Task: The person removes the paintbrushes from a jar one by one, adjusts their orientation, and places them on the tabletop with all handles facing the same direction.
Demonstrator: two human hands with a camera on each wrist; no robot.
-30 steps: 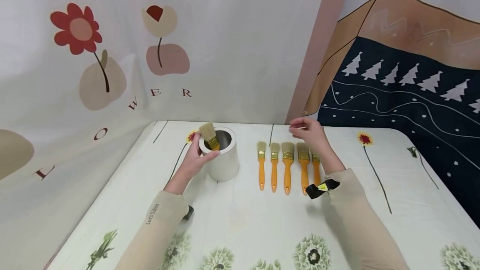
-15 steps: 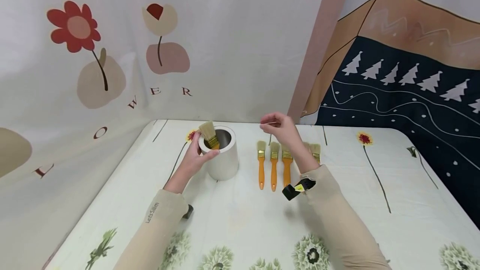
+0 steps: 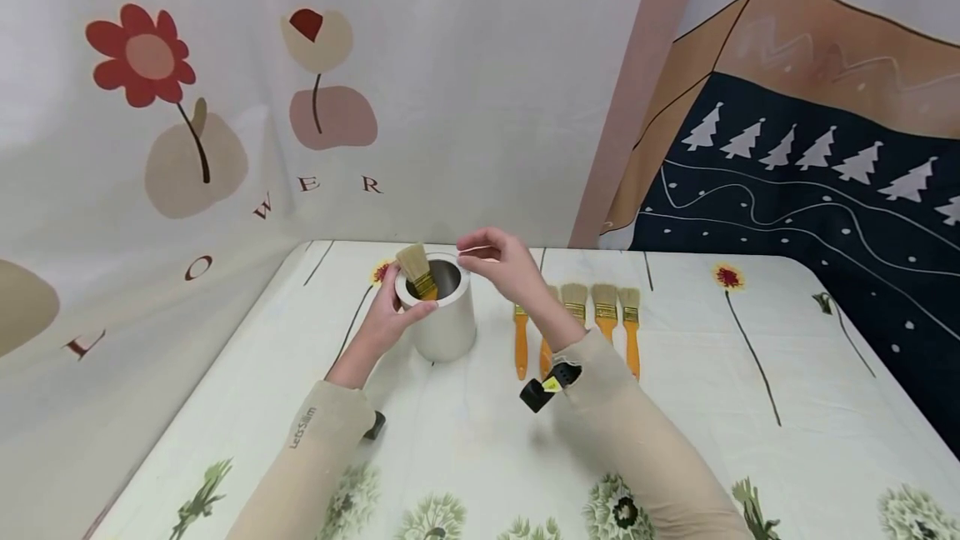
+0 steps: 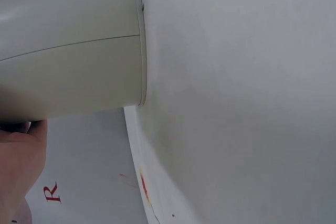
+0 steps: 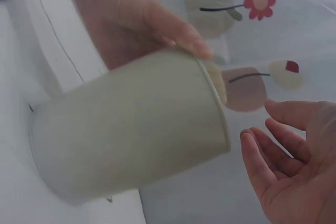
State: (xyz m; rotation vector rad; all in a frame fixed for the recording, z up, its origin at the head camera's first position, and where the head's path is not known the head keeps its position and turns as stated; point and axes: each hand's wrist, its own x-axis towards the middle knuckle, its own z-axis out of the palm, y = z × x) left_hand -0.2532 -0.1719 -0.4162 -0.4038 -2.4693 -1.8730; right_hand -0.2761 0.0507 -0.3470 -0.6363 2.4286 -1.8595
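Note:
My left hand (image 3: 384, 319) grips the side of a white cylindrical container (image 3: 447, 332), its thumb at the rim. The container stands upright on the table. A wide paintbrush (image 3: 417, 267) leans in its mouth, pale bristles up beside the left fingers and most of its orange handle hidden inside. Just right of the rim, my right hand (image 3: 513, 269) hovers with loosely bent fingers and nothing in them. In the right wrist view this right hand (image 5: 296, 166) is apart from the container (image 5: 131, 129). The left wrist view shows the container's seamed wall (image 4: 79, 72) and part of the left hand (image 4: 21, 166).
Several orange-handled paintbrushes lie in a row right of the container, bristles away from me; the leftmost paintbrush (image 3: 521, 348) is narrow. My right forearm (image 3: 558, 323) covers part of the row. A white flowered cloth (image 3: 465, 448) covers the table, and hanging curtains (image 3: 480, 107) rise behind it.
My right hand has moved left from above the right end of the brush row to beside the container's rim, uncovering the right-hand brushes. My left hand, container and leaning brush have stayed put.

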